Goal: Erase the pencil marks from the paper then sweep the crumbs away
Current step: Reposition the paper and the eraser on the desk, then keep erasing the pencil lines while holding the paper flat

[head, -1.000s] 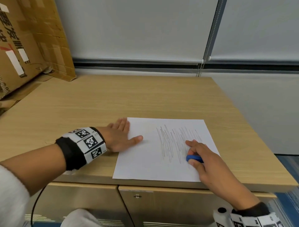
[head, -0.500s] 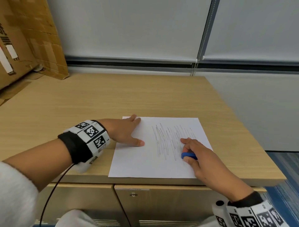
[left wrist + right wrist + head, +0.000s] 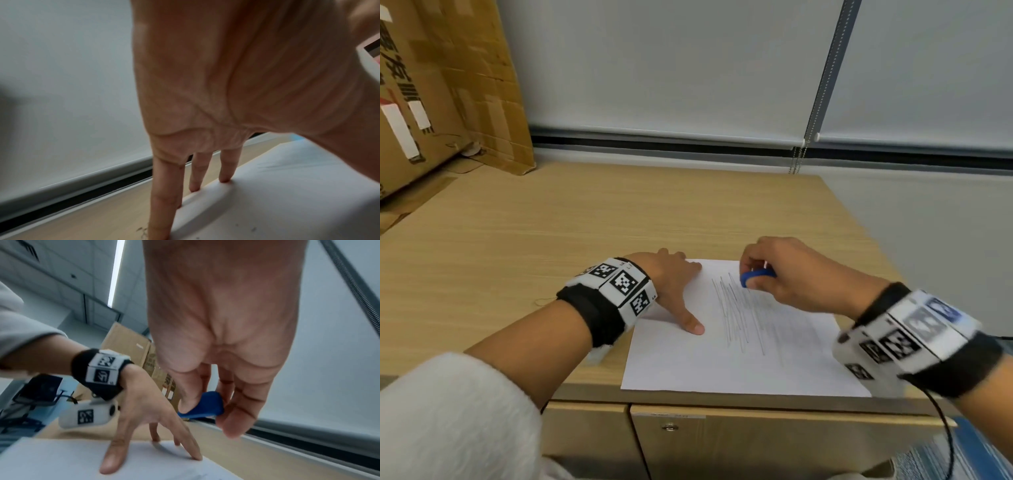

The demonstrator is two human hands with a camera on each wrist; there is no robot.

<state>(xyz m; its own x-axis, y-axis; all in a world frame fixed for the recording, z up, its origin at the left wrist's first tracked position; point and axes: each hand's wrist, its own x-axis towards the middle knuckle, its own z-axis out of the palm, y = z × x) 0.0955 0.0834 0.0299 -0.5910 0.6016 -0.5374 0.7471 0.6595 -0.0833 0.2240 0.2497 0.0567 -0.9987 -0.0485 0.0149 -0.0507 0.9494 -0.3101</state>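
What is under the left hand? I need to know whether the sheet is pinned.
The left hand presses spread fingertips and thumb on the paper; the desk beneath is covered.

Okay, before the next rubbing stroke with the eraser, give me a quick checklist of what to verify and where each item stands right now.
1. White sheet of paper pinned down: ok, the left hand presses its left edge with spread fingers.
2. Small blue eraser held firmly: ok, the right hand pinches it.
3. Eraser touching the grey pencil scribbles: cannot tell; it sits at their far end, and looks lifted in the right wrist view.
4. Marks left to erase: not ok, scribbles remain.
5. Paper fully on the light wooden tabletop: ok, though near the front edge.
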